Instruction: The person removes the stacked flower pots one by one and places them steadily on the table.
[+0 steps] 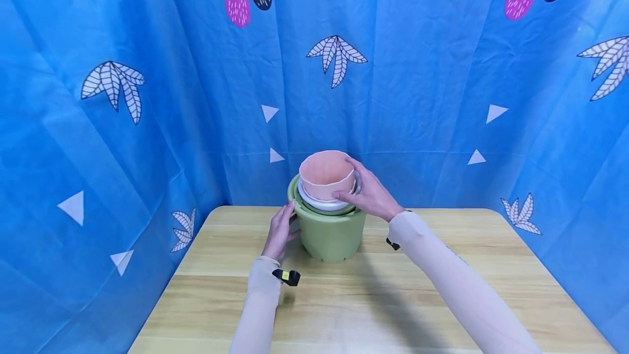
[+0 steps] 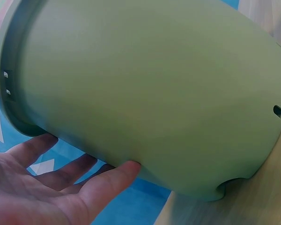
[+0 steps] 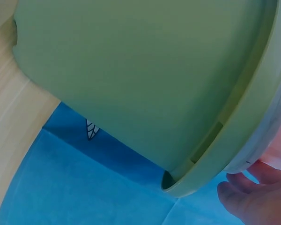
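Pink pot [image 1: 326, 172] sits on top of the pile, in the white pot [image 1: 319, 202], mid-bench near the back edge. Under that is a green rim [image 1: 338, 212], all in the big green pot [image 1: 331, 239], which stands upright on the bench [image 1: 314, 316]. Blue cloth [image 1: 373, 102] hangs close behind & on both sides.

In the way: R hand [image 1: 369, 193] hides the R side of the pink pot, & a grey bit [image 1: 357, 182] by it is too small to tell. Pink pot blocks most of the white pot's inside.

R hand is bent round the pink pot, thumb in front, fingers at the R/back side. L hand [image 1: 279, 231] is spread wide, fingers a bit bent, tips touching the big green pot's L side w/o a grip.

Count: 1 pink pot, 1 white, 1 big green w/ 1 more green rim inside; 2 hands, 2 pale sleeves [image 1: 457, 277], 1 black thing [image 1: 286, 277] at each wrist. Cloth pics in head view: 5 leaf bunches, 2 pink drops. L wrist view: 2 small holes [image 2: 7, 83] nr the big green pot's rim, 2 notches [image 2: 232, 185] at its foot.
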Action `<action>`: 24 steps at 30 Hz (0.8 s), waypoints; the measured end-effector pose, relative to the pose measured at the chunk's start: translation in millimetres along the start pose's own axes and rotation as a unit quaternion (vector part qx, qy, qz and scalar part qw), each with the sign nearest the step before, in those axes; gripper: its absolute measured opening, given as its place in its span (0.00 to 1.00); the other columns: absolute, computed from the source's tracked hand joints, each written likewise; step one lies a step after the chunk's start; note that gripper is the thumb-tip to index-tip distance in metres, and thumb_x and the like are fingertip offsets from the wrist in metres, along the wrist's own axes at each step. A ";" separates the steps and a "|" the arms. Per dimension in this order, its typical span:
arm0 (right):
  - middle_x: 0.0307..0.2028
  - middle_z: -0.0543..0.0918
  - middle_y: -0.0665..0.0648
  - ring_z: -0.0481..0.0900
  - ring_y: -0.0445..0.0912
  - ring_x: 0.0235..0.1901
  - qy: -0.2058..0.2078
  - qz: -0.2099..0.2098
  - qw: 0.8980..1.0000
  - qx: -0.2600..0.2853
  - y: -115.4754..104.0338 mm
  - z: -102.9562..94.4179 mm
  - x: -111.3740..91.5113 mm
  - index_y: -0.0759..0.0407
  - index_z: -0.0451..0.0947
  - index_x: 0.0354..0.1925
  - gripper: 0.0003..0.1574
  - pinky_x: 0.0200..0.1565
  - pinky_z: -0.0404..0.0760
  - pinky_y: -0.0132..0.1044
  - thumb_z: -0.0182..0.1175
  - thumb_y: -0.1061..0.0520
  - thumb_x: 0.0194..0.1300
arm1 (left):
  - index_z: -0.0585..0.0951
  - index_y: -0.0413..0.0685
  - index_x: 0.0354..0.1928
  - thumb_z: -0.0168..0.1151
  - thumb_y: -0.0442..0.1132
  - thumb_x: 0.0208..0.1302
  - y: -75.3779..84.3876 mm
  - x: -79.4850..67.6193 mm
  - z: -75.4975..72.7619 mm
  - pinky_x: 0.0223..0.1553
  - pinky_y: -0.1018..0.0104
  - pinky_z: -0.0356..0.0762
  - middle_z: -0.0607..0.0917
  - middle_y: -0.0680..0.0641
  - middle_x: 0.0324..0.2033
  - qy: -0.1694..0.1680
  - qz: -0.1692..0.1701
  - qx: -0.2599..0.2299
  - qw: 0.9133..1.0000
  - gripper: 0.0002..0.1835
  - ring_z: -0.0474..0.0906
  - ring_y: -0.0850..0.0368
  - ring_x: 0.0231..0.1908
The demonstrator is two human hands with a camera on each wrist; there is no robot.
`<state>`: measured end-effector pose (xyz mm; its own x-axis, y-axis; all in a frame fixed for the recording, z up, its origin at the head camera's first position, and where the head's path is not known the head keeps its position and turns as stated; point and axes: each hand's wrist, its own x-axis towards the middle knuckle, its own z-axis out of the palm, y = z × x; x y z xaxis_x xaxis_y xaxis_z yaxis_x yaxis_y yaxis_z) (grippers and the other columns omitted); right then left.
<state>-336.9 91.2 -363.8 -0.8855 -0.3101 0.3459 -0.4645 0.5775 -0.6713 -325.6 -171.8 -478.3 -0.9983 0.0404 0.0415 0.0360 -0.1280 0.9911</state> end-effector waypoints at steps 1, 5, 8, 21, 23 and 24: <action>0.80 0.60 0.54 0.60 0.56 0.79 0.001 0.001 1.000 0.001 0.3 -0.1 0.1 0.44 0.52 0.81 0.63 0.78 0.62 0.60 0.75 0.36 0.60 | 0.66 0.50 0.78 0.49 0.64 0.78 0.1 0.3 -0.1 0.68 0.28 0.69 0.61 0.40 0.79 0.000 0.000 -0.002 1.000 0.37 0.58 0.33 0.78; 0.80 0.61 0.53 0.61 0.55 0.78 0.004 0.010 1.000 0.006 1.7 -0.4 0.2 0.45 0.55 0.80 0.61 0.78 0.64 0.60 0.75 0.34 0.59 | 0.67 0.50 0.77 0.49 0.65 0.77 0.3 0.0 0.1 0.68 0.29 0.69 0.62 0.40 0.79 -0.001 0.006 0.002 1.000 0.37 0.59 0.33 0.78; 0.79 0.63 0.52 0.63 0.55 0.77 0.007 0.015 1.000 0.011 2.6 -0.3 0.0 0.46 0.58 0.78 0.59 0.77 0.65 0.60 0.75 0.34 0.58 | 0.66 0.51 0.78 0.48 0.66 0.77 -0.1 -1.0 0.7 0.68 0.29 0.69 0.62 0.40 0.79 0.001 0.006 0.010 1.000 0.38 0.59 0.32 0.78; 0.75 0.69 0.53 0.68 0.55 0.73 0.022 0.025 0.999 0.017 1.1 -0.9 -1.8 0.49 0.64 0.71 0.55 0.74 0.70 0.61 0.77 0.34 0.55 | 0.65 0.49 0.78 0.48 0.67 0.77 -1.3 -3.5 -0.4 0.69 0.28 0.68 0.60 0.39 0.80 -0.001 0.006 0.005 1.000 0.39 0.59 0.32 0.78; 0.74 0.70 0.53 0.69 0.55 0.72 0.026 0.026 0.999 0.019 0.9 -1.1 -2.0 0.49 0.65 0.70 0.54 0.74 0.71 0.60 0.78 0.34 0.54 | 0.65 0.49 0.78 0.48 0.67 0.77 -1.2 -3.5 -0.4 0.69 0.29 0.68 0.60 0.39 0.80 -0.003 0.005 0.005 1.000 0.39 0.58 0.32 0.78; 0.74 0.70 0.53 0.70 0.55 0.72 0.027 0.026 0.999 0.019 0.8 -1.1 -2.1 0.50 0.65 0.70 0.54 0.73 0.71 0.60 0.78 0.34 0.54 | 0.65 0.49 0.78 0.48 0.67 0.77 -1.3 -3.5 -0.7 0.69 0.29 0.68 0.60 0.39 0.80 -0.003 0.004 0.005 1.000 0.39 0.58 0.32 0.78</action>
<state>-335.4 93.2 -364.3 -0.9080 -0.2381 0.3447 -0.4183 0.5616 -0.7139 -322.1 -172.5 -479.8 -0.9977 0.0453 0.0499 0.0442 -0.1190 0.9919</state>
